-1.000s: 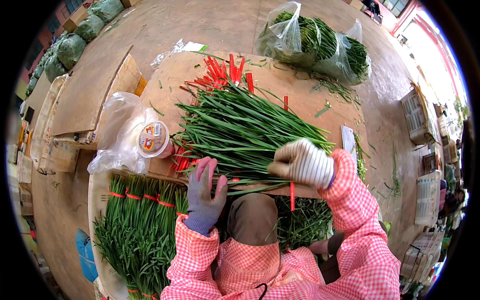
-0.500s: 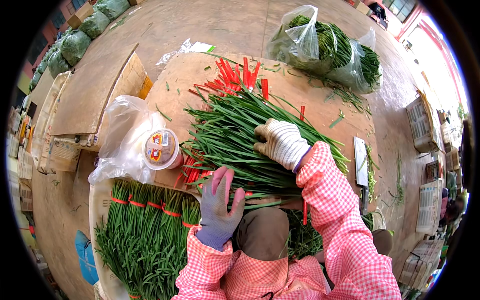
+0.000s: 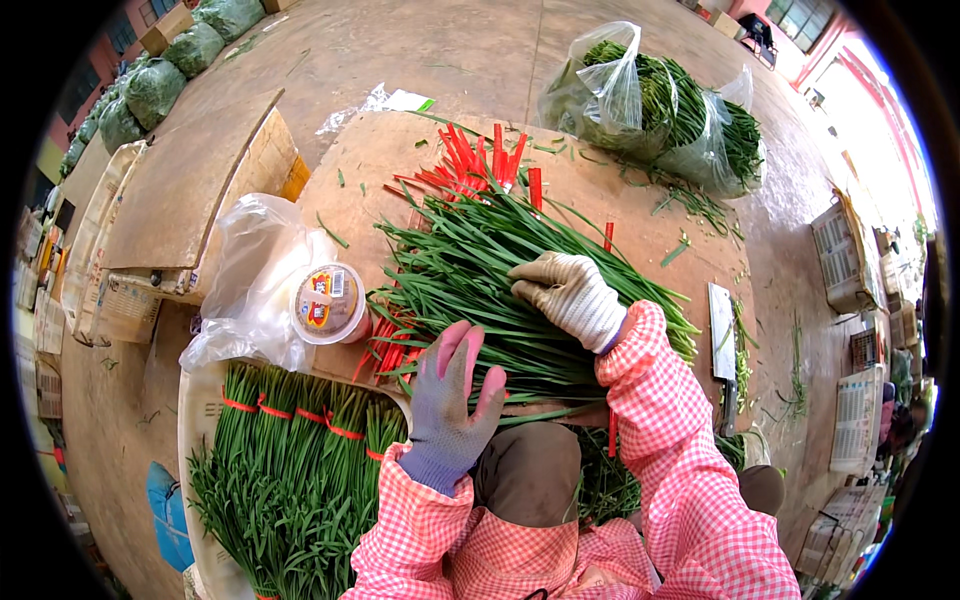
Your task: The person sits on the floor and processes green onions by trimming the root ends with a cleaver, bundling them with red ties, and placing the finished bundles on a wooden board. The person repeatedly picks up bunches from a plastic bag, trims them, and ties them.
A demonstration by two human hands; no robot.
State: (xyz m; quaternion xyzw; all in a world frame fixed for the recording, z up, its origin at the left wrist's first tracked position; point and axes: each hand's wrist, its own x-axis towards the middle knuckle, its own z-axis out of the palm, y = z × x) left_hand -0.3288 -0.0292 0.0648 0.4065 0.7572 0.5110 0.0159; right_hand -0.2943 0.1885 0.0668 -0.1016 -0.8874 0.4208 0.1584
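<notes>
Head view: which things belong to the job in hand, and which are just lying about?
Likely part of the job:
loose green leaves under the right hand
red strips
banded bundles
knife

Probably just lying about:
lidded tub
clear bag

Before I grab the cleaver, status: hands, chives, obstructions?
Right hand on loose garlic chives. Left hand open at their near-left edge. Cleaver right of chives, nothing atop.

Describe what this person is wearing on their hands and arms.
The left hand wears a purplish-grey knit glove with pink fingertips; the right hand wears a whitish, ribbed, purple-edged knit glove. Both sleeves are pink-and-white check.
</notes>
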